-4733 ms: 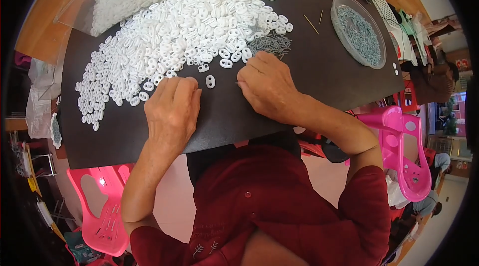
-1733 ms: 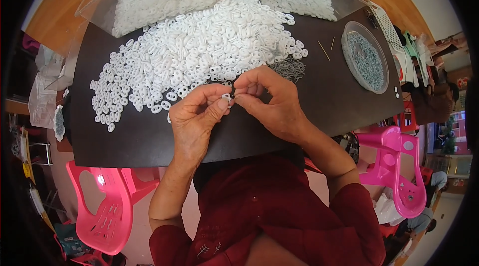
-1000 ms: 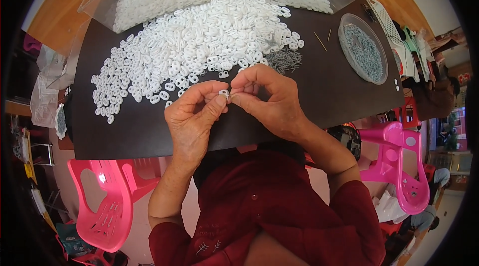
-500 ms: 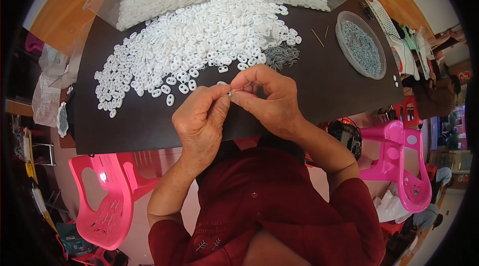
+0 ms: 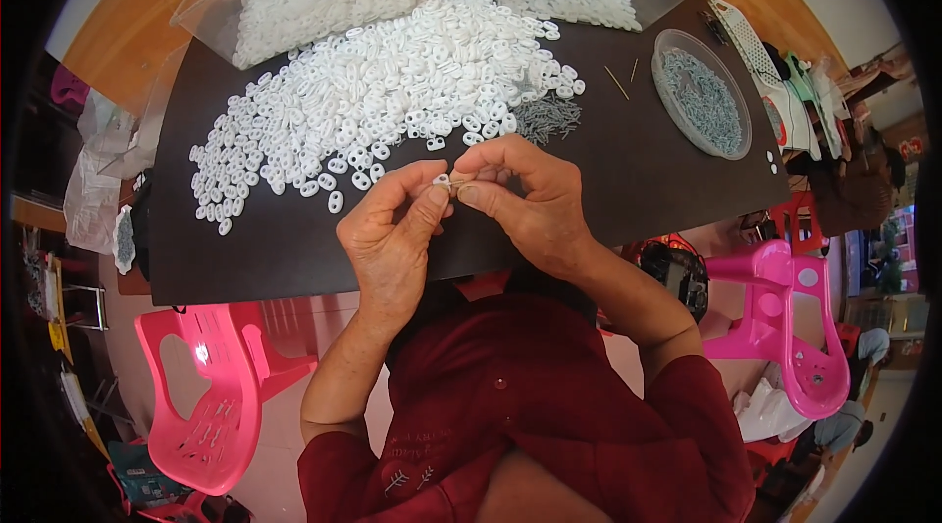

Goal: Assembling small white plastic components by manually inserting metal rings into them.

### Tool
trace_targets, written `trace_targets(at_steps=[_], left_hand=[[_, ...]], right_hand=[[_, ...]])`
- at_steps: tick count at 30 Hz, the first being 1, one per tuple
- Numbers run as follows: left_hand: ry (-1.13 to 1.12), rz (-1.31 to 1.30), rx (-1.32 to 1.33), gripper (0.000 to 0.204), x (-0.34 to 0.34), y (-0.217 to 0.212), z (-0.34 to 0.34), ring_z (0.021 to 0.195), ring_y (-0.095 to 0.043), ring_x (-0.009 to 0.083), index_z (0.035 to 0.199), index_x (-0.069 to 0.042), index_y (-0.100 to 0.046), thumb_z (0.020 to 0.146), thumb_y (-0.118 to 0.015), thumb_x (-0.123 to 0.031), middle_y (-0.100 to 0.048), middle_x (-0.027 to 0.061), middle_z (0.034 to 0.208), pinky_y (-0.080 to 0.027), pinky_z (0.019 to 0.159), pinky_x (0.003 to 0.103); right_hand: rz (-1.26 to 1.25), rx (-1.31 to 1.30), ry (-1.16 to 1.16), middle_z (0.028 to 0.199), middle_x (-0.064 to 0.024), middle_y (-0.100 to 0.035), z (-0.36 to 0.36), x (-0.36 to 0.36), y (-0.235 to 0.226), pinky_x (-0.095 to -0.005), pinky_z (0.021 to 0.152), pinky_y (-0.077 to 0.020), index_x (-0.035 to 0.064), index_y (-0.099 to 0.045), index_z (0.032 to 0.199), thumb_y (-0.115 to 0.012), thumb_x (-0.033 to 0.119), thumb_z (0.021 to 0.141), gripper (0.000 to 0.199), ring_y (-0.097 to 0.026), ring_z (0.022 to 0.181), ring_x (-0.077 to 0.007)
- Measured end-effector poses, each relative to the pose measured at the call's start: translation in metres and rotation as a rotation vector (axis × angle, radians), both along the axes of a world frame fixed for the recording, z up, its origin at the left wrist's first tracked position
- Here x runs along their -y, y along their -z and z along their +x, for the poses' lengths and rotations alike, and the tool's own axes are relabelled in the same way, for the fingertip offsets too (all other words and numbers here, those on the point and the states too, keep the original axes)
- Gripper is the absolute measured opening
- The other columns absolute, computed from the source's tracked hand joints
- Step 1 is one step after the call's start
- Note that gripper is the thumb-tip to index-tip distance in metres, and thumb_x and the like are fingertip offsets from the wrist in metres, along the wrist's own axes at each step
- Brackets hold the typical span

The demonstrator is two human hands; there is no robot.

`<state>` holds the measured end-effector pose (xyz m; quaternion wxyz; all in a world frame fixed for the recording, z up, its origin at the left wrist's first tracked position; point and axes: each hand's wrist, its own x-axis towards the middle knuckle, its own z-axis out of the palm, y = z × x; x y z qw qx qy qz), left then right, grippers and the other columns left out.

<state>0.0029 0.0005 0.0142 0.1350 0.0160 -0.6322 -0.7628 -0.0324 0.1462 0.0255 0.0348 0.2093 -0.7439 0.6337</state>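
Head view: my left hand [image 5: 388,219] has thumb and finger pinched on a tiny white piece [image 5: 442,180], held above the worktop [image 5: 255,263] just in from its near edge, roughly mid-length. My right hand [image 5: 535,199] is right beside it, fingertips almost together; can't tell if they've got anything. So little to grip, one sideways shove could ping it away.

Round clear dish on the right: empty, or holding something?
Not empty: small grey pieces lie spread inside the round clear dish; how deep, I cannot tell.
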Motion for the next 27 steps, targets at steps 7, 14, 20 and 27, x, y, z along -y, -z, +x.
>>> trace_targets(at_steps=[7, 14, 20, 27], left_hand=[[0.027, -0.067, 0.008, 0.021, -0.005, 0.000, -0.004, 0.067, -0.059, 0.0083, 0.104, 0.005, -0.064, 0.085, -0.065, -0.002, -0.064, 0.0047, 0.080, -0.048, 0.058, 0.019], [-0.014, -0.062, 0.002, 0.019, -0.009, 0.007, -0.007, 0.067, -0.055, 0.0050, 0.104, 0.003, -0.065, 0.086, -0.066, -0.005, -0.060, 0.0008, 0.080, -0.044, 0.057, 0.017], [-0.036, -0.168, -0.027, 0.017, -0.003, 0.013, -0.006, 0.066, -0.054, 0.0059, 0.101, 0.004, -0.065, 0.086, -0.065, -0.004, -0.060, 0.0014, 0.078, -0.045, 0.057, 0.019], [-0.054, -0.239, -0.033, 0.016, 0.008, 0.016, -0.005, 0.066, -0.056, 0.0066, 0.100, 0.005, -0.065, 0.086, -0.065, -0.004, -0.062, 0.0025, 0.077, -0.045, 0.057, 0.019]], right_hand=[[0.094, -0.151, 0.026, 0.086, -0.0032, -0.060, -0.010, -0.005, 0.007, -0.0232, 0.070, -0.0448, 0.0020, -0.064, 0.092, -0.065, -0.002, 0.080, 0.012, -0.057, 0.077, -0.0099], [0.225, -0.395, 0.100, 0.081, -0.0076, -0.056, -0.016, 0.004, 0.013, -0.0309, 0.066, -0.0441, 0.0035, -0.059, 0.086, -0.062, -0.003, 0.079, 0.011, -0.055, 0.074, -0.0220], [0.299, -0.435, 0.073, 0.077, -0.0087, -0.053, -0.017, 0.010, 0.018, -0.0358, 0.063, -0.0415, 0.0037, -0.056, 0.083, -0.060, -0.002, 0.078, 0.009, -0.050, 0.073, -0.0270], [0.304, -0.338, -0.044, 0.076, -0.0088, -0.053, -0.021, 0.016, 0.017, -0.0377, 0.064, -0.0412, 0.0043, -0.055, 0.082, -0.059, 0.005, 0.080, 0.004, -0.050, 0.073, -0.0279]])
